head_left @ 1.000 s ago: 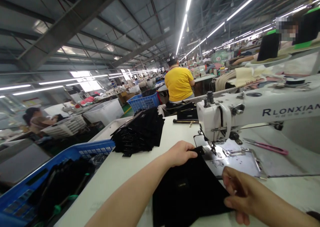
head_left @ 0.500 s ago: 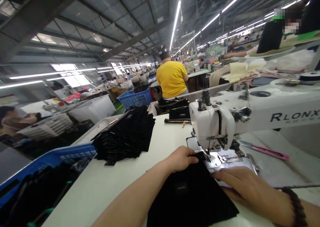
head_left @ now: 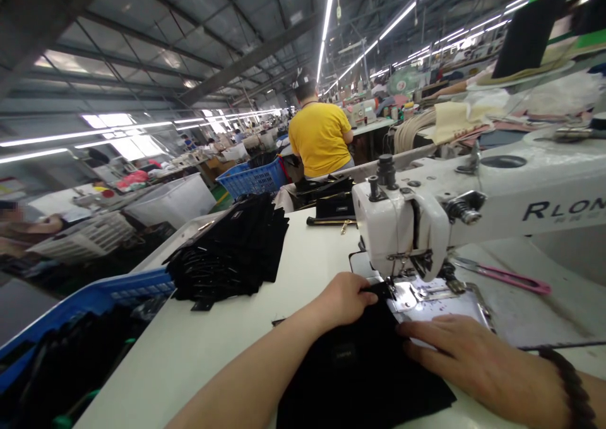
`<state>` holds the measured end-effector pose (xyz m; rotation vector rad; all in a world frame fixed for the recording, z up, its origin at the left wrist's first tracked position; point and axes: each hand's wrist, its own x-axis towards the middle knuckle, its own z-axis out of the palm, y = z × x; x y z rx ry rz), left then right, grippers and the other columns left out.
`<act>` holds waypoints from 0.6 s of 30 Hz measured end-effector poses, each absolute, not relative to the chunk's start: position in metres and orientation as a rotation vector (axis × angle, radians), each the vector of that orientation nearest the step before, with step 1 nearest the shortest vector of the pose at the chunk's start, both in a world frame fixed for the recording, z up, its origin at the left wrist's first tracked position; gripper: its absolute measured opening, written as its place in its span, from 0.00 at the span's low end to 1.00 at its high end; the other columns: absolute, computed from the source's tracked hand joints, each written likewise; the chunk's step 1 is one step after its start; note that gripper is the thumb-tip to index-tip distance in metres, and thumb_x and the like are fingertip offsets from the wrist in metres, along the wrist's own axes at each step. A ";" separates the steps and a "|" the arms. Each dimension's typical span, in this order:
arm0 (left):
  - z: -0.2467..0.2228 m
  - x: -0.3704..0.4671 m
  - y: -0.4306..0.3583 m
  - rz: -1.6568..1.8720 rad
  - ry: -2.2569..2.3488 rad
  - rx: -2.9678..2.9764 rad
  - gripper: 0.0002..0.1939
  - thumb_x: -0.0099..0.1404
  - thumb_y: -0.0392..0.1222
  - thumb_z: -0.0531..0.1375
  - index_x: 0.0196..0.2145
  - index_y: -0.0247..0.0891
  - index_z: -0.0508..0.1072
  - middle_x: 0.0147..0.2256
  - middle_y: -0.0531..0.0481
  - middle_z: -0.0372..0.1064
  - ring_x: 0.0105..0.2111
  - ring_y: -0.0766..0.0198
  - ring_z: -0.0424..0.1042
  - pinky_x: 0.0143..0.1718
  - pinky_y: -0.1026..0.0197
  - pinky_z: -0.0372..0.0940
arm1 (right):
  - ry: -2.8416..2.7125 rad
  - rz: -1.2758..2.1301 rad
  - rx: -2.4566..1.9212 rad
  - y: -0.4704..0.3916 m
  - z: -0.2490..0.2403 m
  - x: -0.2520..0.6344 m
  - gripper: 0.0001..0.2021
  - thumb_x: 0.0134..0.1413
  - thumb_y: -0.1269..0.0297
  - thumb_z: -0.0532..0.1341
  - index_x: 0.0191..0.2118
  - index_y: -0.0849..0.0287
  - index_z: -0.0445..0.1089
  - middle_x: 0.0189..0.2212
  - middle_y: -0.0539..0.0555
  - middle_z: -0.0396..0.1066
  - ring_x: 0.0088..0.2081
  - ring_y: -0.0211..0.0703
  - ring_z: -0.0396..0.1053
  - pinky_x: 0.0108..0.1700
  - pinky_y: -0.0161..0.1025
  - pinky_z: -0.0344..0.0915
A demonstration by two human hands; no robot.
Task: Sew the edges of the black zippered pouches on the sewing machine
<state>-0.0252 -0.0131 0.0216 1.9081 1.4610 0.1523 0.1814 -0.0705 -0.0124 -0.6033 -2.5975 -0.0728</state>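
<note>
A black fabric panel (head_left: 364, 378) with a small label lies in front of a white sewing machine (head_left: 473, 195), its upper corner close to the needle and presser foot. My left hand (head_left: 348, 299) is closed on that upper edge, thumb and fingers pinching the cloth just left of the foot. My right hand (head_left: 478, 366) rests with fingers stretched out along the panel's right edge, beside the shiny metal needle plate (head_left: 449, 306). The right hand's lower fingers are partly hidden.
Stacked black fabric pieces (head_left: 231, 249) sit left on the white table (head_left: 156, 353). Beside it stands a blue crate (head_left: 118, 281) of black material. A pink-handled cutting tool (head_left: 516, 279) lies right of the needle. A black piece with a gold zipper (head_left: 331, 221) lies behind. A person in yellow (head_left: 319, 139) sits ahead.
The view has shifted slightly. My right hand's fingers sit a little further over the panel's right edge. My left hand keeps its pinch near the needle.
</note>
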 end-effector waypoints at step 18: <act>0.015 -0.016 0.014 0.235 1.635 1.897 0.08 0.56 0.35 0.58 0.31 0.31 0.77 0.31 0.41 0.74 0.38 0.50 0.71 0.42 0.55 0.61 | -2.765 0.107 -0.690 -0.054 -0.009 0.171 0.13 0.60 0.78 0.46 0.33 0.61 0.66 0.31 0.54 0.68 0.30 0.42 0.66 0.30 0.38 0.58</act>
